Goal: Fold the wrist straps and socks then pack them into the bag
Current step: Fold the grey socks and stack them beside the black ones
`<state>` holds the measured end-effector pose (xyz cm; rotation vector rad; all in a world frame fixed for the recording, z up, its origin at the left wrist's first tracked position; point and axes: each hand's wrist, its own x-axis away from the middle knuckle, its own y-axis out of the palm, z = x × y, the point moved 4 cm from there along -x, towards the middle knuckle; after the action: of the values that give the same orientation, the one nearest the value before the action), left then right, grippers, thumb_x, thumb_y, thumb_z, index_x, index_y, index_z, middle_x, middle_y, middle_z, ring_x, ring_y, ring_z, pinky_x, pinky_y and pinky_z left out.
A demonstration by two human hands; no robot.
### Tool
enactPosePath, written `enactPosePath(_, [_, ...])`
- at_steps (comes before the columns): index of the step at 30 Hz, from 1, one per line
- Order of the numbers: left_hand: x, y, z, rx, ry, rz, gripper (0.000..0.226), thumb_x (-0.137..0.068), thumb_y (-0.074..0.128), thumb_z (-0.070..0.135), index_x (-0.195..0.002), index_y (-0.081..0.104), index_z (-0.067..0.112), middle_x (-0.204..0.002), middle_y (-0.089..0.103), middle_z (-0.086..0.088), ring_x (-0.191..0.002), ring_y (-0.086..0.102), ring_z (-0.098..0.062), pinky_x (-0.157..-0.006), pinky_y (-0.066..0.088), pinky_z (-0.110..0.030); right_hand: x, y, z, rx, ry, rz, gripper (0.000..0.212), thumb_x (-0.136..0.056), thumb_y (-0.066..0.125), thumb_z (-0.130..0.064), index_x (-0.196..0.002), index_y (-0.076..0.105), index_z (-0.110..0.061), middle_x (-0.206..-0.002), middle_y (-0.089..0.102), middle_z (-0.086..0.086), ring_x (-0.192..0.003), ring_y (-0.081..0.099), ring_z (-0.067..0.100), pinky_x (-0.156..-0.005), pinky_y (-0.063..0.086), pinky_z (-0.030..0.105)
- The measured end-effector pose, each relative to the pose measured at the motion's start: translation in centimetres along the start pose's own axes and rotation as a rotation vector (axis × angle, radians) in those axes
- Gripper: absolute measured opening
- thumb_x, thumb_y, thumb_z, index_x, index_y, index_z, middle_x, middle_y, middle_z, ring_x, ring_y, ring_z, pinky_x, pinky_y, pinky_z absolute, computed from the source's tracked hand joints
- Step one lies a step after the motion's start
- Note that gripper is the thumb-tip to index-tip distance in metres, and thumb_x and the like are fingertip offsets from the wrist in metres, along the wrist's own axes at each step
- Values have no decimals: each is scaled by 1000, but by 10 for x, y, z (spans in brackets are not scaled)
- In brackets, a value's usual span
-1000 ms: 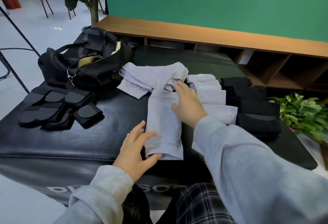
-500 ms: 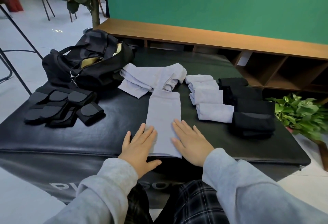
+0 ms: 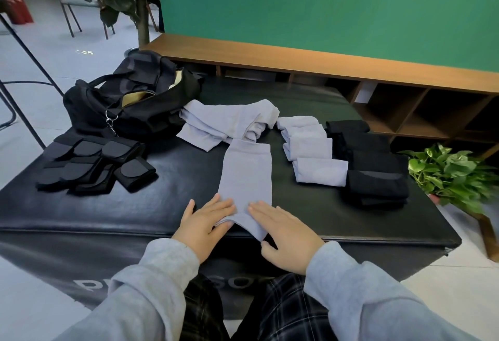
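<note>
A light grey-blue sock [image 3: 245, 176] lies flat lengthwise on the black padded table [image 3: 89, 214]. My left hand [image 3: 204, 223] and my right hand [image 3: 287, 235] hold its near end, fingers straight on top and thumbs tucked under the hem, which is lifted and bunched between them. More unfolded grey-blue socks [image 3: 226, 122] lie heaped behind it. Folded grey-blue socks [image 3: 310, 149] and folded black socks [image 3: 372, 165] sit in rows to the right. Black wrist straps [image 3: 94, 168] lie at the left. The black bag [image 3: 108, 108] stands unzipped at the back left.
A potted green plant [image 3: 445, 176] stands just off the table's right edge. A low wooden shelf [image 3: 405, 114] runs behind the table under a green wall. A black metal stand leg [image 3: 24, 52] slants at the far left.
My right hand came back from the sock's far end to its near end. Both hands then moved inward from beside the sock onto its near hem, which has lifted and narrowed.
</note>
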<state>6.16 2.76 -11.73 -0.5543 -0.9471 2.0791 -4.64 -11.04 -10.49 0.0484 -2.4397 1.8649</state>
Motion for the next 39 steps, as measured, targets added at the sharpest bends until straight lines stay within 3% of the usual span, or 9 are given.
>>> enactPosePath(5, [-1,-1,0,114,-19,84,32,-97,46,26,-128,50,33,-128,35,31,-130,16,14,-112,-12,-23,3,0,11,73,82,129,67,-93,42,-49,-148,28,-15,-156,21,-4,-144,18,13,-113,10,24])
enactPosePath(7, [-2,-2,-1,154,-34,106,31,-97,46,26,-127,52,32,-125,38,32,-128,19,15,-112,-10,-21,4,-6,6,96,84,265,63,-84,41,-52,-132,51,-12,-138,51,3,-125,50,20,-99,40,29])
enactPosePath(9, [-2,-2,-2,159,-36,109,31,-97,47,26,-126,53,31,-124,39,32,-128,20,15,-112,-10,-20,5,-7,-1,64,44,414,46,-82,44,-43,-118,57,-17,-117,60,0,-102,56,16,-78,52,26])
enactPosePath(12, [-2,-2,-2,147,-29,102,30,-96,48,28,-125,54,32,-122,38,33,-129,18,14,-111,-10,-20,1,-8,-7,-23,7,502,30,-79,48,-18,-106,62,-18,-100,62,-3,-89,48,11,-66,49,21])
enactPosePath(16, [-1,-6,2,166,-47,128,28,-96,48,27,-120,53,40,-116,32,37,-125,18,17,-110,-8,-17,0,-8,4,-177,119,507,29,-86,55,-2,-111,63,-15,-105,61,-1,-97,51,15,-81,49,30])
enactPosePath(22, [-4,-4,0,135,-149,322,10,-94,51,25,-92,60,21,-86,63,9,-98,57,-10,-116,9,-28,-1,-16,8,-292,302,428,22,-101,37,-23,-112,55,-15,-87,55,3,-83,48,19,-73,38,28])
enactPosePath(26, [-12,-7,5,51,-226,367,18,-95,48,27,-95,62,15,-80,64,0,-83,51,-17,-96,34,-31,-15,-16,14,-331,422,404,25,-101,36,-30,-113,51,-14,-86,54,8,-84,48,24,-67,33,32])
enactPosePath(32, [-22,-6,4,-6,-291,377,2,-94,45,28,-93,46,27,-72,57,8,-86,46,-10,-82,21,-25,-23,-15,22,-328,464,464,18,-100,41,-33,-92,46,-18,-78,48,-8,-74,46,15,-63,31,27])
enactPosePath(39, [-26,-8,2,-9,-252,358,17,-91,53,26,-100,39,30,-69,53,7,-78,46,-7,-84,20,-25,-22,-8,30,-410,481,537,13,-96,50,-30,-105,50,-20,-76,40,-16,-67,42,-3,-66,32,19])
